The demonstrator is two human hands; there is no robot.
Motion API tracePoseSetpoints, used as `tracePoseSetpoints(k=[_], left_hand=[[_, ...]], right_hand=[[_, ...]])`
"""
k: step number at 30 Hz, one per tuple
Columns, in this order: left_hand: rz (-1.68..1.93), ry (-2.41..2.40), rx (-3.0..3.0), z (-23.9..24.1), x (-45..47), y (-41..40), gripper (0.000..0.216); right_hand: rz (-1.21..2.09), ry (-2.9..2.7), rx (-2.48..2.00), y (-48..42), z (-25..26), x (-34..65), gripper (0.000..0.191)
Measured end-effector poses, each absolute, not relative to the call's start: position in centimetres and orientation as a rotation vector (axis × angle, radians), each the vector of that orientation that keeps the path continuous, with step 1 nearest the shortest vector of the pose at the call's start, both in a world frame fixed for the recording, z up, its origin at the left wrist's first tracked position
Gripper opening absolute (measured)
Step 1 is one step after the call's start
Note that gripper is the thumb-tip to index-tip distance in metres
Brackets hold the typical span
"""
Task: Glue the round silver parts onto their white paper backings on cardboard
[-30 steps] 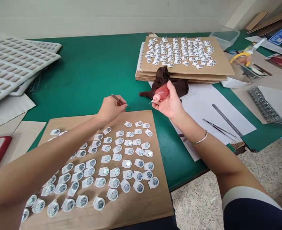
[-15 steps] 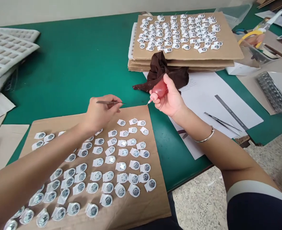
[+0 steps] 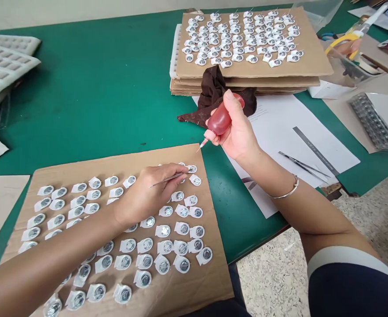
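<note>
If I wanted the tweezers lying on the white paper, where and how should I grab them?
I'd pinch the tweezers around mid-length, thumb and finger on the two outer sides. Come from above and the picture's right: they lie flat on the white paper, slender and spread toward the lower-right end, while the right forearm shows close by at their lower left.

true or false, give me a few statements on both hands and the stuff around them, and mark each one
The right hand holds a red rounded squeeze bottle with a thin tip. True.
The left hand holds nothing. False: it holds a slim metal tool.
A crumpled dark brown cloth lies by the stack of brown cardboard sheets. True.
The thin tip touches the left hand. False: there is a gap between them.
Long metal tweezers lie on a white paper sheet. True.
</note>
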State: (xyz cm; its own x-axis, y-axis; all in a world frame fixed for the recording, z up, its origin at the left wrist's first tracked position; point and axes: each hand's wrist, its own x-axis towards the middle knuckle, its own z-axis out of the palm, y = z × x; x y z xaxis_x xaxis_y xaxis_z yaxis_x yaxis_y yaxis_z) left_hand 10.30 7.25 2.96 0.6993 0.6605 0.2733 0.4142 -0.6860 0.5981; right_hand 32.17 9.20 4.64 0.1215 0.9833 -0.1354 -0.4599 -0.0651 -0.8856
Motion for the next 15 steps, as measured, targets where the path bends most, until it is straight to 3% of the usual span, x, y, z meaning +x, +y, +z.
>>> tracePoseSetpoints(k=[15], left_hand=[[0.673,0.819,2.405,2.52,10.87,7.02,0.014]], right_hand=[[1.267,-0.776,-1.022,8.67,4.87,31.67,0.051]])
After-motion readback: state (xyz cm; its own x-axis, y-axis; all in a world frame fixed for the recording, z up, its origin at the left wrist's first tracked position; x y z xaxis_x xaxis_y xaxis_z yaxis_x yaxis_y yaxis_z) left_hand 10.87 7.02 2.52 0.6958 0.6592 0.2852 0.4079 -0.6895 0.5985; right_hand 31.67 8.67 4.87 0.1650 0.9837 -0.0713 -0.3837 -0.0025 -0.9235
